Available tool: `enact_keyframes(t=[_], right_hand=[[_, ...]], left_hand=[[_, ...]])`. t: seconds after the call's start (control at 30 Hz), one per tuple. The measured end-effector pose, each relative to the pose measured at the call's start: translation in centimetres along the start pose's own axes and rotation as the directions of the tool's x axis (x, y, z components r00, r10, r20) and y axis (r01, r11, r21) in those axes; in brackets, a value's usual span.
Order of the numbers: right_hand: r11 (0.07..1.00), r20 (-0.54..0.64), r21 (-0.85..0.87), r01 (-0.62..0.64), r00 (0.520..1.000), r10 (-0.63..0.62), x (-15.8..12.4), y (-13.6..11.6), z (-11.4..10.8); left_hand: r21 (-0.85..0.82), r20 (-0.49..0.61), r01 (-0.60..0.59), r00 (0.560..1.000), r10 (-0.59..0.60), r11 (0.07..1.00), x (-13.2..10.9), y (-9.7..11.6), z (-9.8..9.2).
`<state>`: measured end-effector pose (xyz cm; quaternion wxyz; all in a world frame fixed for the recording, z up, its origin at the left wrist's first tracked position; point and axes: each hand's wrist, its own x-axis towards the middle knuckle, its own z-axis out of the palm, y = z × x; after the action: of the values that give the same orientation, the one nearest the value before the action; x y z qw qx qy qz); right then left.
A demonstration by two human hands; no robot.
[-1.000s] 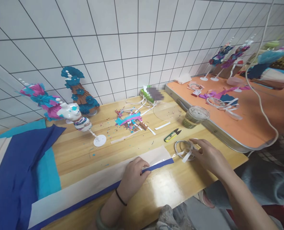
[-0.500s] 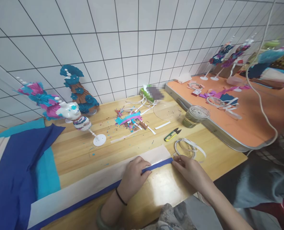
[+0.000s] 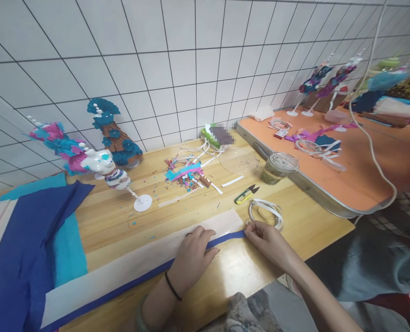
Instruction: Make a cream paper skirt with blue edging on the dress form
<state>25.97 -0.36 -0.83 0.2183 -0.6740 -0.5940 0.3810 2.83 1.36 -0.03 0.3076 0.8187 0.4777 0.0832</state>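
Note:
A long white paper sheet (image 3: pixel 129 267) with a dark blue strip (image 3: pixel 225 238) along its near edge lies across the wooden table (image 3: pixel 295 221). My left hand (image 3: pixel 193 258) rests on it with fingers curled, pressing the blue strip down. My right hand (image 3: pixel 265 240) pinches the right end of the blue strip at the sheet's corner. Just beyond that hand lies a roll of clear tape (image 3: pixel 265 213) with a loose white tail. Small green-handled snips (image 3: pixel 245 194) lie a little farther back.
Blue and teal paper (image 3: pixel 28 244) covers the table's left end. Two decorated figures (image 3: pixel 101 163) on stands, a heap of coloured scraps (image 3: pixel 187 175) and a lidded plastic cup (image 3: pixel 277 168) stand behind. An orange table (image 3: pixel 364 161) with more crafts adjoins on the right. A white cable (image 3: pixel 374 152) hangs there.
My right hand left the tape roll, came back toward me and took hold of the blue strip's right end. My left hand stayed on the strip.

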Motion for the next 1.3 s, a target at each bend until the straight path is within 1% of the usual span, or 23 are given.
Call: enact_keyframes(t=[0.1, 0.23, 0.3, 0.47, 0.53, 0.6, 0.67, 0.77, 0.83, 0.93, 0.97, 1.03, 1.07, 1.17, 1.23, 1.3], right_hand=[[0.999, -0.032, 0.024, 0.043, 0.999, -0.042, -0.9, 0.1, -0.4], [0.989, -0.082, 0.041, 0.139, 0.987, -0.136, -1.9, 0.0, -0.8], [0.982, -0.098, 0.083, 0.168, 0.982, -0.16, -2.2, -0.2, -0.7], [0.945, -0.156, 0.297, 0.141, 0.983, -0.098, -1.8, 0.1, 0.0], [0.918, -0.168, 0.361, 0.163, 0.98, -0.108, -1.4, 0.5, 0.4], [0.895, -0.183, 0.4, 0.198, 0.974, -0.134, -1.1, 0.9, 0.6], [0.894, -0.192, 0.391, 0.22, 0.969, -0.154, -1.0, 1.2, 0.8], [0.927, -0.173, 0.282, 0.248, 0.963, -0.206, -1.2, 1.5, 0.8], [0.934, -0.138, 0.207, 0.291, 0.954, -0.267, -1.4, 1.3, 0.6], [0.912, -0.087, 0.173, 0.372, 0.928, -0.362, -1.7, 0.6, 0.3], [0.904, -0.079, 0.173, 0.391, 0.92, -0.383, -1.8, 0.4, 0.2], [0.895, -0.076, 0.173, 0.412, 0.911, -0.405, -1.9, 0.1, 0.1], [0.892, -0.08, 0.171, 0.419, 0.908, -0.411, -1.9, 0.1, 0.1], [0.884, -0.103, 0.169, 0.436, 0.9, -0.424, -1.9, 0.2, 0.1], [0.882, -0.125, 0.179, 0.436, 0.899, -0.419, -1.9, 0.4, 0.1], [0.883, -0.152, 0.205, 0.422, 0.905, -0.398, -1.8, 0.6, 0.2]], left_hand=[[0.019, 0.009, -0.015, 1.0, 0.015, 1.0, 0.1, 0.2, -0.3], [0.055, 0.026, -0.032, 0.999, 0.031, 0.998, 0.4, 0.4, -0.5], [0.069, 0.023, -0.04, 0.999, 0.038, 0.997, 0.5, 0.5, -0.5], [0.09, -0.003, -0.032, 0.999, 0.032, 0.995, 0.9, 0.3, -0.1], [0.067, -0.04, -0.02, 0.999, 0.022, 0.998, 1.1, 0.1, 0.1], [0.007, -0.1, -0.009, 0.995, 0.01, 1.0, 1.2, -0.2, 0.1], [-0.092, -0.159, 0.009, 0.987, -0.024, 0.996, 1.3, -0.5, 0.0], [-0.286, -0.187, 0.072, 0.974, -0.129, 0.956, 1.3, -1.1, -0.3], [-0.388, -0.2, 0.098, 0.962, -0.188, 0.916, 1.2, -1.4, -0.4], [-0.426, -0.273, 0.06, 0.943, -0.191, 0.903, 1.2, -1.9, -0.4], [-0.442, -0.282, 0.052, 0.94, -0.193, 0.896, 1.3, -2.0, -0.3], [-0.541, -0.252, 0.063, 0.939, -0.233, 0.839, 1.4, -2.1, -0.2], [-0.618, -0.224, 0.076, 0.937, -0.268, 0.783, 1.4, -2.1, -0.2], [-0.817, -0.158, 0.09, 0.915, -0.37, 0.569, 1.4, -2.4, -0.3], [-0.896, -0.127, 0.084, 0.893, -0.432, 0.436, 1.3, -2.8, -0.5], [-0.943, -0.099, 0.072, 0.872, -0.48, 0.326, 1.1, -3.1, -0.7]])
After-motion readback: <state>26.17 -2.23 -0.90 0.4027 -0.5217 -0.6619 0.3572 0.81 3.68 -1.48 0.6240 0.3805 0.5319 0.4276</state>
